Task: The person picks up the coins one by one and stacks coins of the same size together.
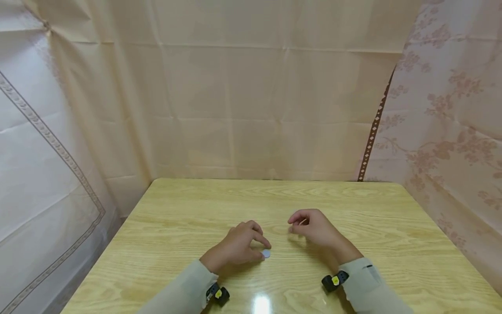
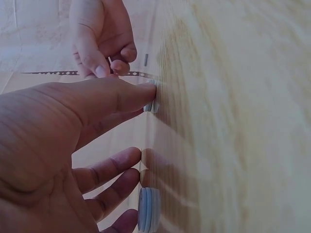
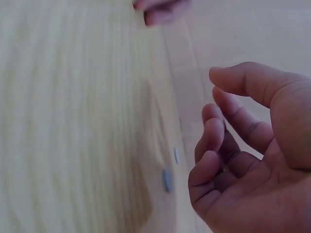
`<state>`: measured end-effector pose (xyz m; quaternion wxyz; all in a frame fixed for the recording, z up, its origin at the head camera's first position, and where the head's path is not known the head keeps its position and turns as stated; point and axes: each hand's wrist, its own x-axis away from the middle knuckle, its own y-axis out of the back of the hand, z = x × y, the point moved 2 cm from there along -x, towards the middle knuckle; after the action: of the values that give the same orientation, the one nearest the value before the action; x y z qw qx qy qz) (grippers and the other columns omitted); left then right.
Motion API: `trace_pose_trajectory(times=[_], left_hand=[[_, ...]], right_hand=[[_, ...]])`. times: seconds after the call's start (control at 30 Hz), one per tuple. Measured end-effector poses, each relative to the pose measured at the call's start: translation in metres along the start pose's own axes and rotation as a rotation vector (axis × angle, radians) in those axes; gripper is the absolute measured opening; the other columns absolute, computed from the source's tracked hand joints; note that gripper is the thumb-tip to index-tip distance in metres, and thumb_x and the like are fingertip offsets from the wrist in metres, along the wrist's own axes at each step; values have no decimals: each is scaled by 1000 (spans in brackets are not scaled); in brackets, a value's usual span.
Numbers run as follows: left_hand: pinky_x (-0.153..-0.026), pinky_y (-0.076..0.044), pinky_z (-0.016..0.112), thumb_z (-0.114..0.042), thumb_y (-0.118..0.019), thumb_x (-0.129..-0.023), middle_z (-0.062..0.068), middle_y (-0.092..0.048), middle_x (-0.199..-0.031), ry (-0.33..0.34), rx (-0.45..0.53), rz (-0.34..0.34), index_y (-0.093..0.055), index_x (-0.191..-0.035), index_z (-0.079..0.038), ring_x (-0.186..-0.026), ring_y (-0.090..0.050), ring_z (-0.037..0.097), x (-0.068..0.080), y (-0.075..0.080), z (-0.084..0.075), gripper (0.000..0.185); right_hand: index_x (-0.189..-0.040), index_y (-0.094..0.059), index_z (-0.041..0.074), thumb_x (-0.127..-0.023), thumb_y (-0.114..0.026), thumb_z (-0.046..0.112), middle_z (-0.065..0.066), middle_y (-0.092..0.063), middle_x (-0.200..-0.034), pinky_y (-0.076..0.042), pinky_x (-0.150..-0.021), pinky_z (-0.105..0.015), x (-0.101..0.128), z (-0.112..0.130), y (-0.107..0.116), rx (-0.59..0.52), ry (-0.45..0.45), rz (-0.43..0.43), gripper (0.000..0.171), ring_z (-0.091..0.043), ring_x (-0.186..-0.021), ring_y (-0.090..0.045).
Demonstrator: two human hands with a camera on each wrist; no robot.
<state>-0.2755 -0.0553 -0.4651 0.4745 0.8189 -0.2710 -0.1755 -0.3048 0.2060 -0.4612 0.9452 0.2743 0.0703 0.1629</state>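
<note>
Right now, step in hand: picking small flat discs off the bare worktop (image 1: 188, 209).
Left hand (image 1: 235, 247): arched over the worktop, fingers (image 2: 127, 92) spread and lightly bent, tips touching the wood; nothing gripped. The index tip presses beside a small grey disc (image 2: 154, 106).
Pale blue disc (image 1: 266, 253): flat on the worktop, just beside the left thumb; the left wrist view shows what looks like a short stack (image 2: 148, 216) by the lower fingers.
Right hand (image 1: 313, 229): raised slightly, fingers loosely curled; a thin sliver shows at thumb and forefinger, too small to name.
Doing it well: probably slide a disc with one fingertip until its edge lifts, then pinch it; keep the other hand off the remaining discs (image 3: 167, 180).
</note>
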Motion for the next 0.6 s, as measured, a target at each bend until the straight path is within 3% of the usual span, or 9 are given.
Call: trace_pose_trajectory(times=[0.33,0.6], left_hand=[[-96,-38,52,-33,-85,-86,-3,-59,-130,5,-5,5,-81,-106,-40,-118,-51,21,1,1,-2,22],[-98,-38,54,-32,-85,-86,-3,-59,-130,14,-5,9,-81,-105,-39,-119,-51,23,3,2,-3,20]], right_hand=[[-113,-72,5,-96,-75,20,-8,-68,-102,-54,-70,-33,5,-12,31,26,-75,-20,23,-21,-86,-62],[-116,-73,7,-96,-75,25,-6,-69,-103,-52,-71,-32,3,-35,46,22,-144,17,27,-20,-87,-58]])
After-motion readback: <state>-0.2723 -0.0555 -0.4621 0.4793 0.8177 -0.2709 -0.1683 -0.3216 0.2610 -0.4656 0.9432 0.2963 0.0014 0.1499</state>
